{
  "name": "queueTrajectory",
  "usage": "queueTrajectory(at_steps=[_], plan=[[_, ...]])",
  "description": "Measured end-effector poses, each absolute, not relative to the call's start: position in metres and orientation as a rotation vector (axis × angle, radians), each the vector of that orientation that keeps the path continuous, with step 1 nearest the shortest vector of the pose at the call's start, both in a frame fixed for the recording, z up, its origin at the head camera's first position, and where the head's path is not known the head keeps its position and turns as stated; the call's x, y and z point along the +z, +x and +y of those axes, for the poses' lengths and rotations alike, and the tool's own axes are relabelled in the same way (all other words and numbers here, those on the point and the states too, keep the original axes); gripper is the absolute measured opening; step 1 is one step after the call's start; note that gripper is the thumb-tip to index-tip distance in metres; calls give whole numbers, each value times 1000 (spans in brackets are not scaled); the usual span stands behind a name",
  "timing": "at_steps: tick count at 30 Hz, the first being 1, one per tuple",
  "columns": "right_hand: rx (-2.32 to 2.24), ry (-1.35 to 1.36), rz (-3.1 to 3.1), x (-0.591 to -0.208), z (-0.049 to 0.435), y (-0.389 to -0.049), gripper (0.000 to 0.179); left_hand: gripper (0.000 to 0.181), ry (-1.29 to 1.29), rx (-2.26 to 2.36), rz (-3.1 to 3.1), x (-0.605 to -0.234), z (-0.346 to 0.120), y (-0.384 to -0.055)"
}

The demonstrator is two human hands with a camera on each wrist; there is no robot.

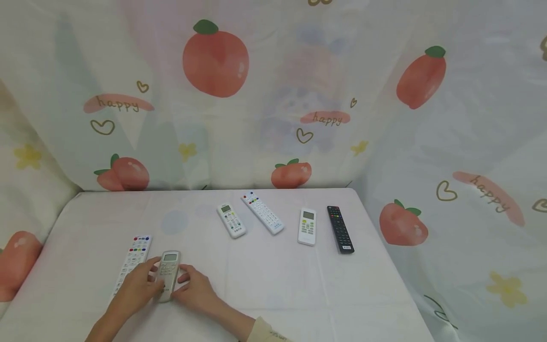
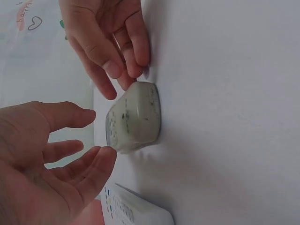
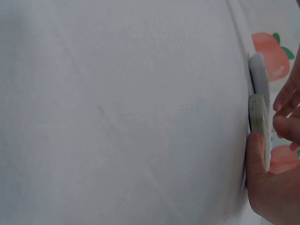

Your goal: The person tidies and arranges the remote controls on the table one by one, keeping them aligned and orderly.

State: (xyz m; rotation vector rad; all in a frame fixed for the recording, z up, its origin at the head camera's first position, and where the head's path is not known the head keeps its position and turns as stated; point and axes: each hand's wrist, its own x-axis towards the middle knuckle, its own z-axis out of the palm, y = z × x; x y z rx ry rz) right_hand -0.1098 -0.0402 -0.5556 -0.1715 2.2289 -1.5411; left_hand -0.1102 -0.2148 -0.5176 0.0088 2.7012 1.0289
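Note:
A grey-beige remote control point(image 1: 169, 271) with a small screen lies on the table between both hands, toward the front left. My left hand point(image 1: 138, 289) is at its left side, thumb and fingers spread apart; in the left wrist view the left hand point(image 2: 61, 159) has its fingertips close to the remote point(image 2: 136, 117), and a gap shows at the thumb. Along the other side, my right hand point(image 1: 197, 289) rests its fingers against the remote's edge, as the right wrist view shows with the thumb point(image 3: 256, 152). A white remote point(image 1: 133, 259) with coloured buttons lies partly behind my left hand.
Farther back on the table point(image 1: 265, 280) lie a small white remote point(image 1: 231, 221), a long white one point(image 1: 262, 213), another white one with a screen point(image 1: 307, 227) and a black one point(image 1: 340, 230). A fruit-patterned curtain point(image 1: 239, 133) hangs along the table's back edge.

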Motion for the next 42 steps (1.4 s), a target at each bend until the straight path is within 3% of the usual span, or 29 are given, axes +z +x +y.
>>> queueTrajectory(at_steps=[15, 26, 42], plan=[[-1567, -322, 2279, -545, -9, -121, 42, 54, 329, 1246, 2788, -523, -191, -129], [-1558, -459, 2296, -540, 18, -129, 47, 51, 404, 1361, 2736, -528, -170, -149], [-1447, -391, 2480, -544, 57, -151, 54, 54, 451, 1322, 2685, -524, -143, -198]])
